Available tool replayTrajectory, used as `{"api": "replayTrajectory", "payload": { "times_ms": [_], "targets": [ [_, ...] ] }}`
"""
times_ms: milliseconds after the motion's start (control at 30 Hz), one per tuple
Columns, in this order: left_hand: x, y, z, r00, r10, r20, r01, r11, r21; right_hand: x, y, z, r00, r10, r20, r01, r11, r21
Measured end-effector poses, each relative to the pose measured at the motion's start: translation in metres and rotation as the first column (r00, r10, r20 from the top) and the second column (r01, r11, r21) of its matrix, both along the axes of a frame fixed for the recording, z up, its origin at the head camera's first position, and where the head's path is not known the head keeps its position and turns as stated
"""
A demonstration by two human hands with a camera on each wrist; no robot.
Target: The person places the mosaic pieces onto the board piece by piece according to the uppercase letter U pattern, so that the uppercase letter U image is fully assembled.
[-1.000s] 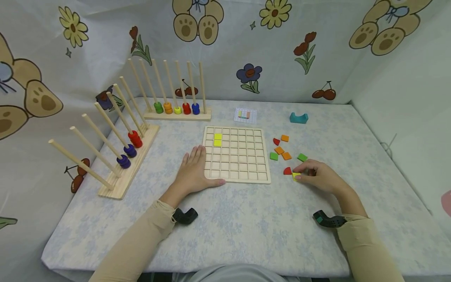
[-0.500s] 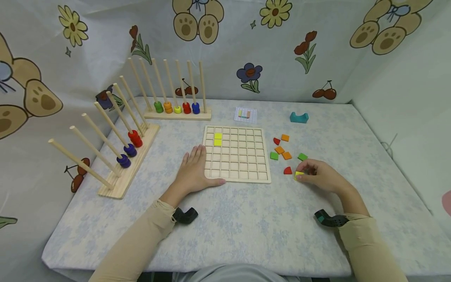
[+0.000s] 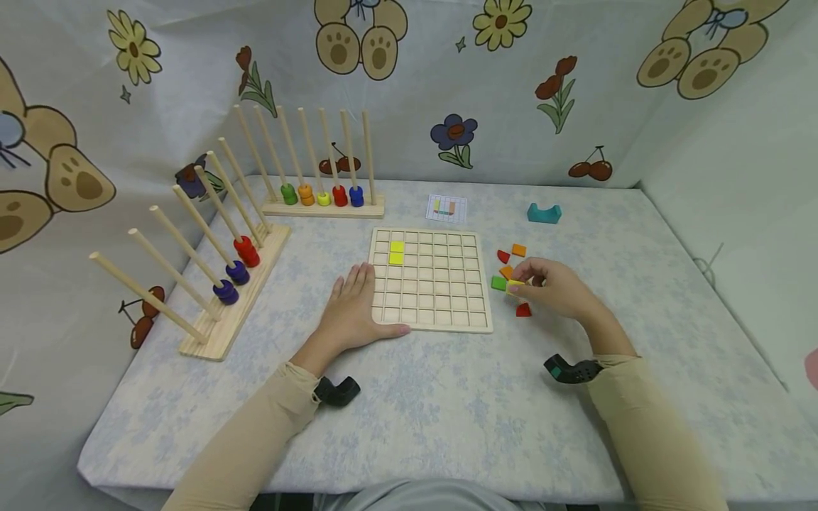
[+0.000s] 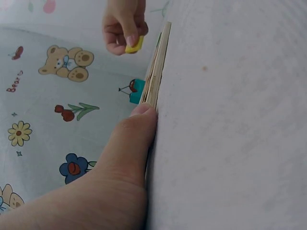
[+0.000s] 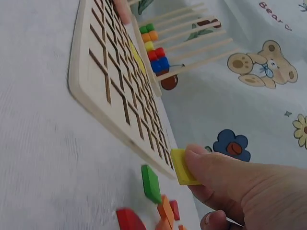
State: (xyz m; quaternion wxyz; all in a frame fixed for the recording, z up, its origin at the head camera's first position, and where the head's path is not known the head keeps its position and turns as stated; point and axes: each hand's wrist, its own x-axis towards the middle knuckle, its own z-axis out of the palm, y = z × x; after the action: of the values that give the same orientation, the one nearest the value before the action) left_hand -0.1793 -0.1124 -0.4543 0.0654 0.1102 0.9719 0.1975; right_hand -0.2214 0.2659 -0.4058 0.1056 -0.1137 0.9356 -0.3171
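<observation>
My right hand pinches a yellow square tile between thumb and fingers, raised off the table in both wrist views. Below it lie a green tile, an orange tile and a red quarter-round piece. My left hand rests with straight fingers against the left edge and lower left corner of a wooden grid board. Two yellow tiles sit in neighbouring cells of one column, near the board's upper left.
Two wooden peg stands with coloured rings, a left one and a back one, bound the left side. A small pattern card lies behind the board. Farther right sits a teal curved block. A printed cloth wall closes the back.
My right hand has lifted the yellow tile from the table and carried it up and left, over the loose pieces toward the board. The left hand has stayed in place.
</observation>
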Motion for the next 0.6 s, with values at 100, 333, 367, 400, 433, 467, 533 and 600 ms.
{"api": "replayTrajectory", "payload": {
  "times_ms": [100,333,367,400,433,467,533,600],
  "targets": [
    [0.0,0.0,0.0,1.0,0.0,0.002,0.0,1.0,0.002,-0.009,-0.021,-0.001,0.999,0.039,-0.013,-0.039,0.999,-0.033],
    [-0.002,0.0,-0.003,1.0,0.0,0.016,0.001,1.0,-0.02,-0.023,-0.073,-0.006,0.991,0.121,-0.049,-0.127,0.984,-0.126],
    [-0.002,0.0,-0.003,1.0,0.001,0.019,-0.001,1.0,-0.022,-0.025,-0.08,-0.007,0.99,0.131,-0.053,-0.137,0.98,-0.143],
    [-0.002,0.0,-0.003,1.0,0.003,0.021,-0.002,1.0,-0.022,-0.026,-0.088,-0.007,0.988,0.141,-0.06,-0.148,0.978,-0.148],
    [-0.002,0.0,-0.002,1.0,0.004,0.022,-0.003,1.0,-0.021,-0.028,-0.096,-0.008,0.987,0.145,-0.064,-0.154,0.976,-0.157],
    [-0.002,0.0,-0.002,1.0,0.004,0.024,-0.003,1.0,-0.02,-0.03,-0.103,-0.009,0.987,0.149,-0.068,-0.158,0.974,-0.163],
    [-0.002,0.0,-0.001,1.0,0.006,0.029,-0.006,1.0,-0.021,-0.034,-0.117,-0.011,0.985,0.157,-0.072,-0.167,0.969,-0.18],
    [-0.002,0.0,0.0,0.999,0.008,0.032,-0.007,1.0,-0.02,-0.037,-0.129,-0.013,0.985,0.158,-0.073,-0.17,0.967,-0.192]
  ]
}}
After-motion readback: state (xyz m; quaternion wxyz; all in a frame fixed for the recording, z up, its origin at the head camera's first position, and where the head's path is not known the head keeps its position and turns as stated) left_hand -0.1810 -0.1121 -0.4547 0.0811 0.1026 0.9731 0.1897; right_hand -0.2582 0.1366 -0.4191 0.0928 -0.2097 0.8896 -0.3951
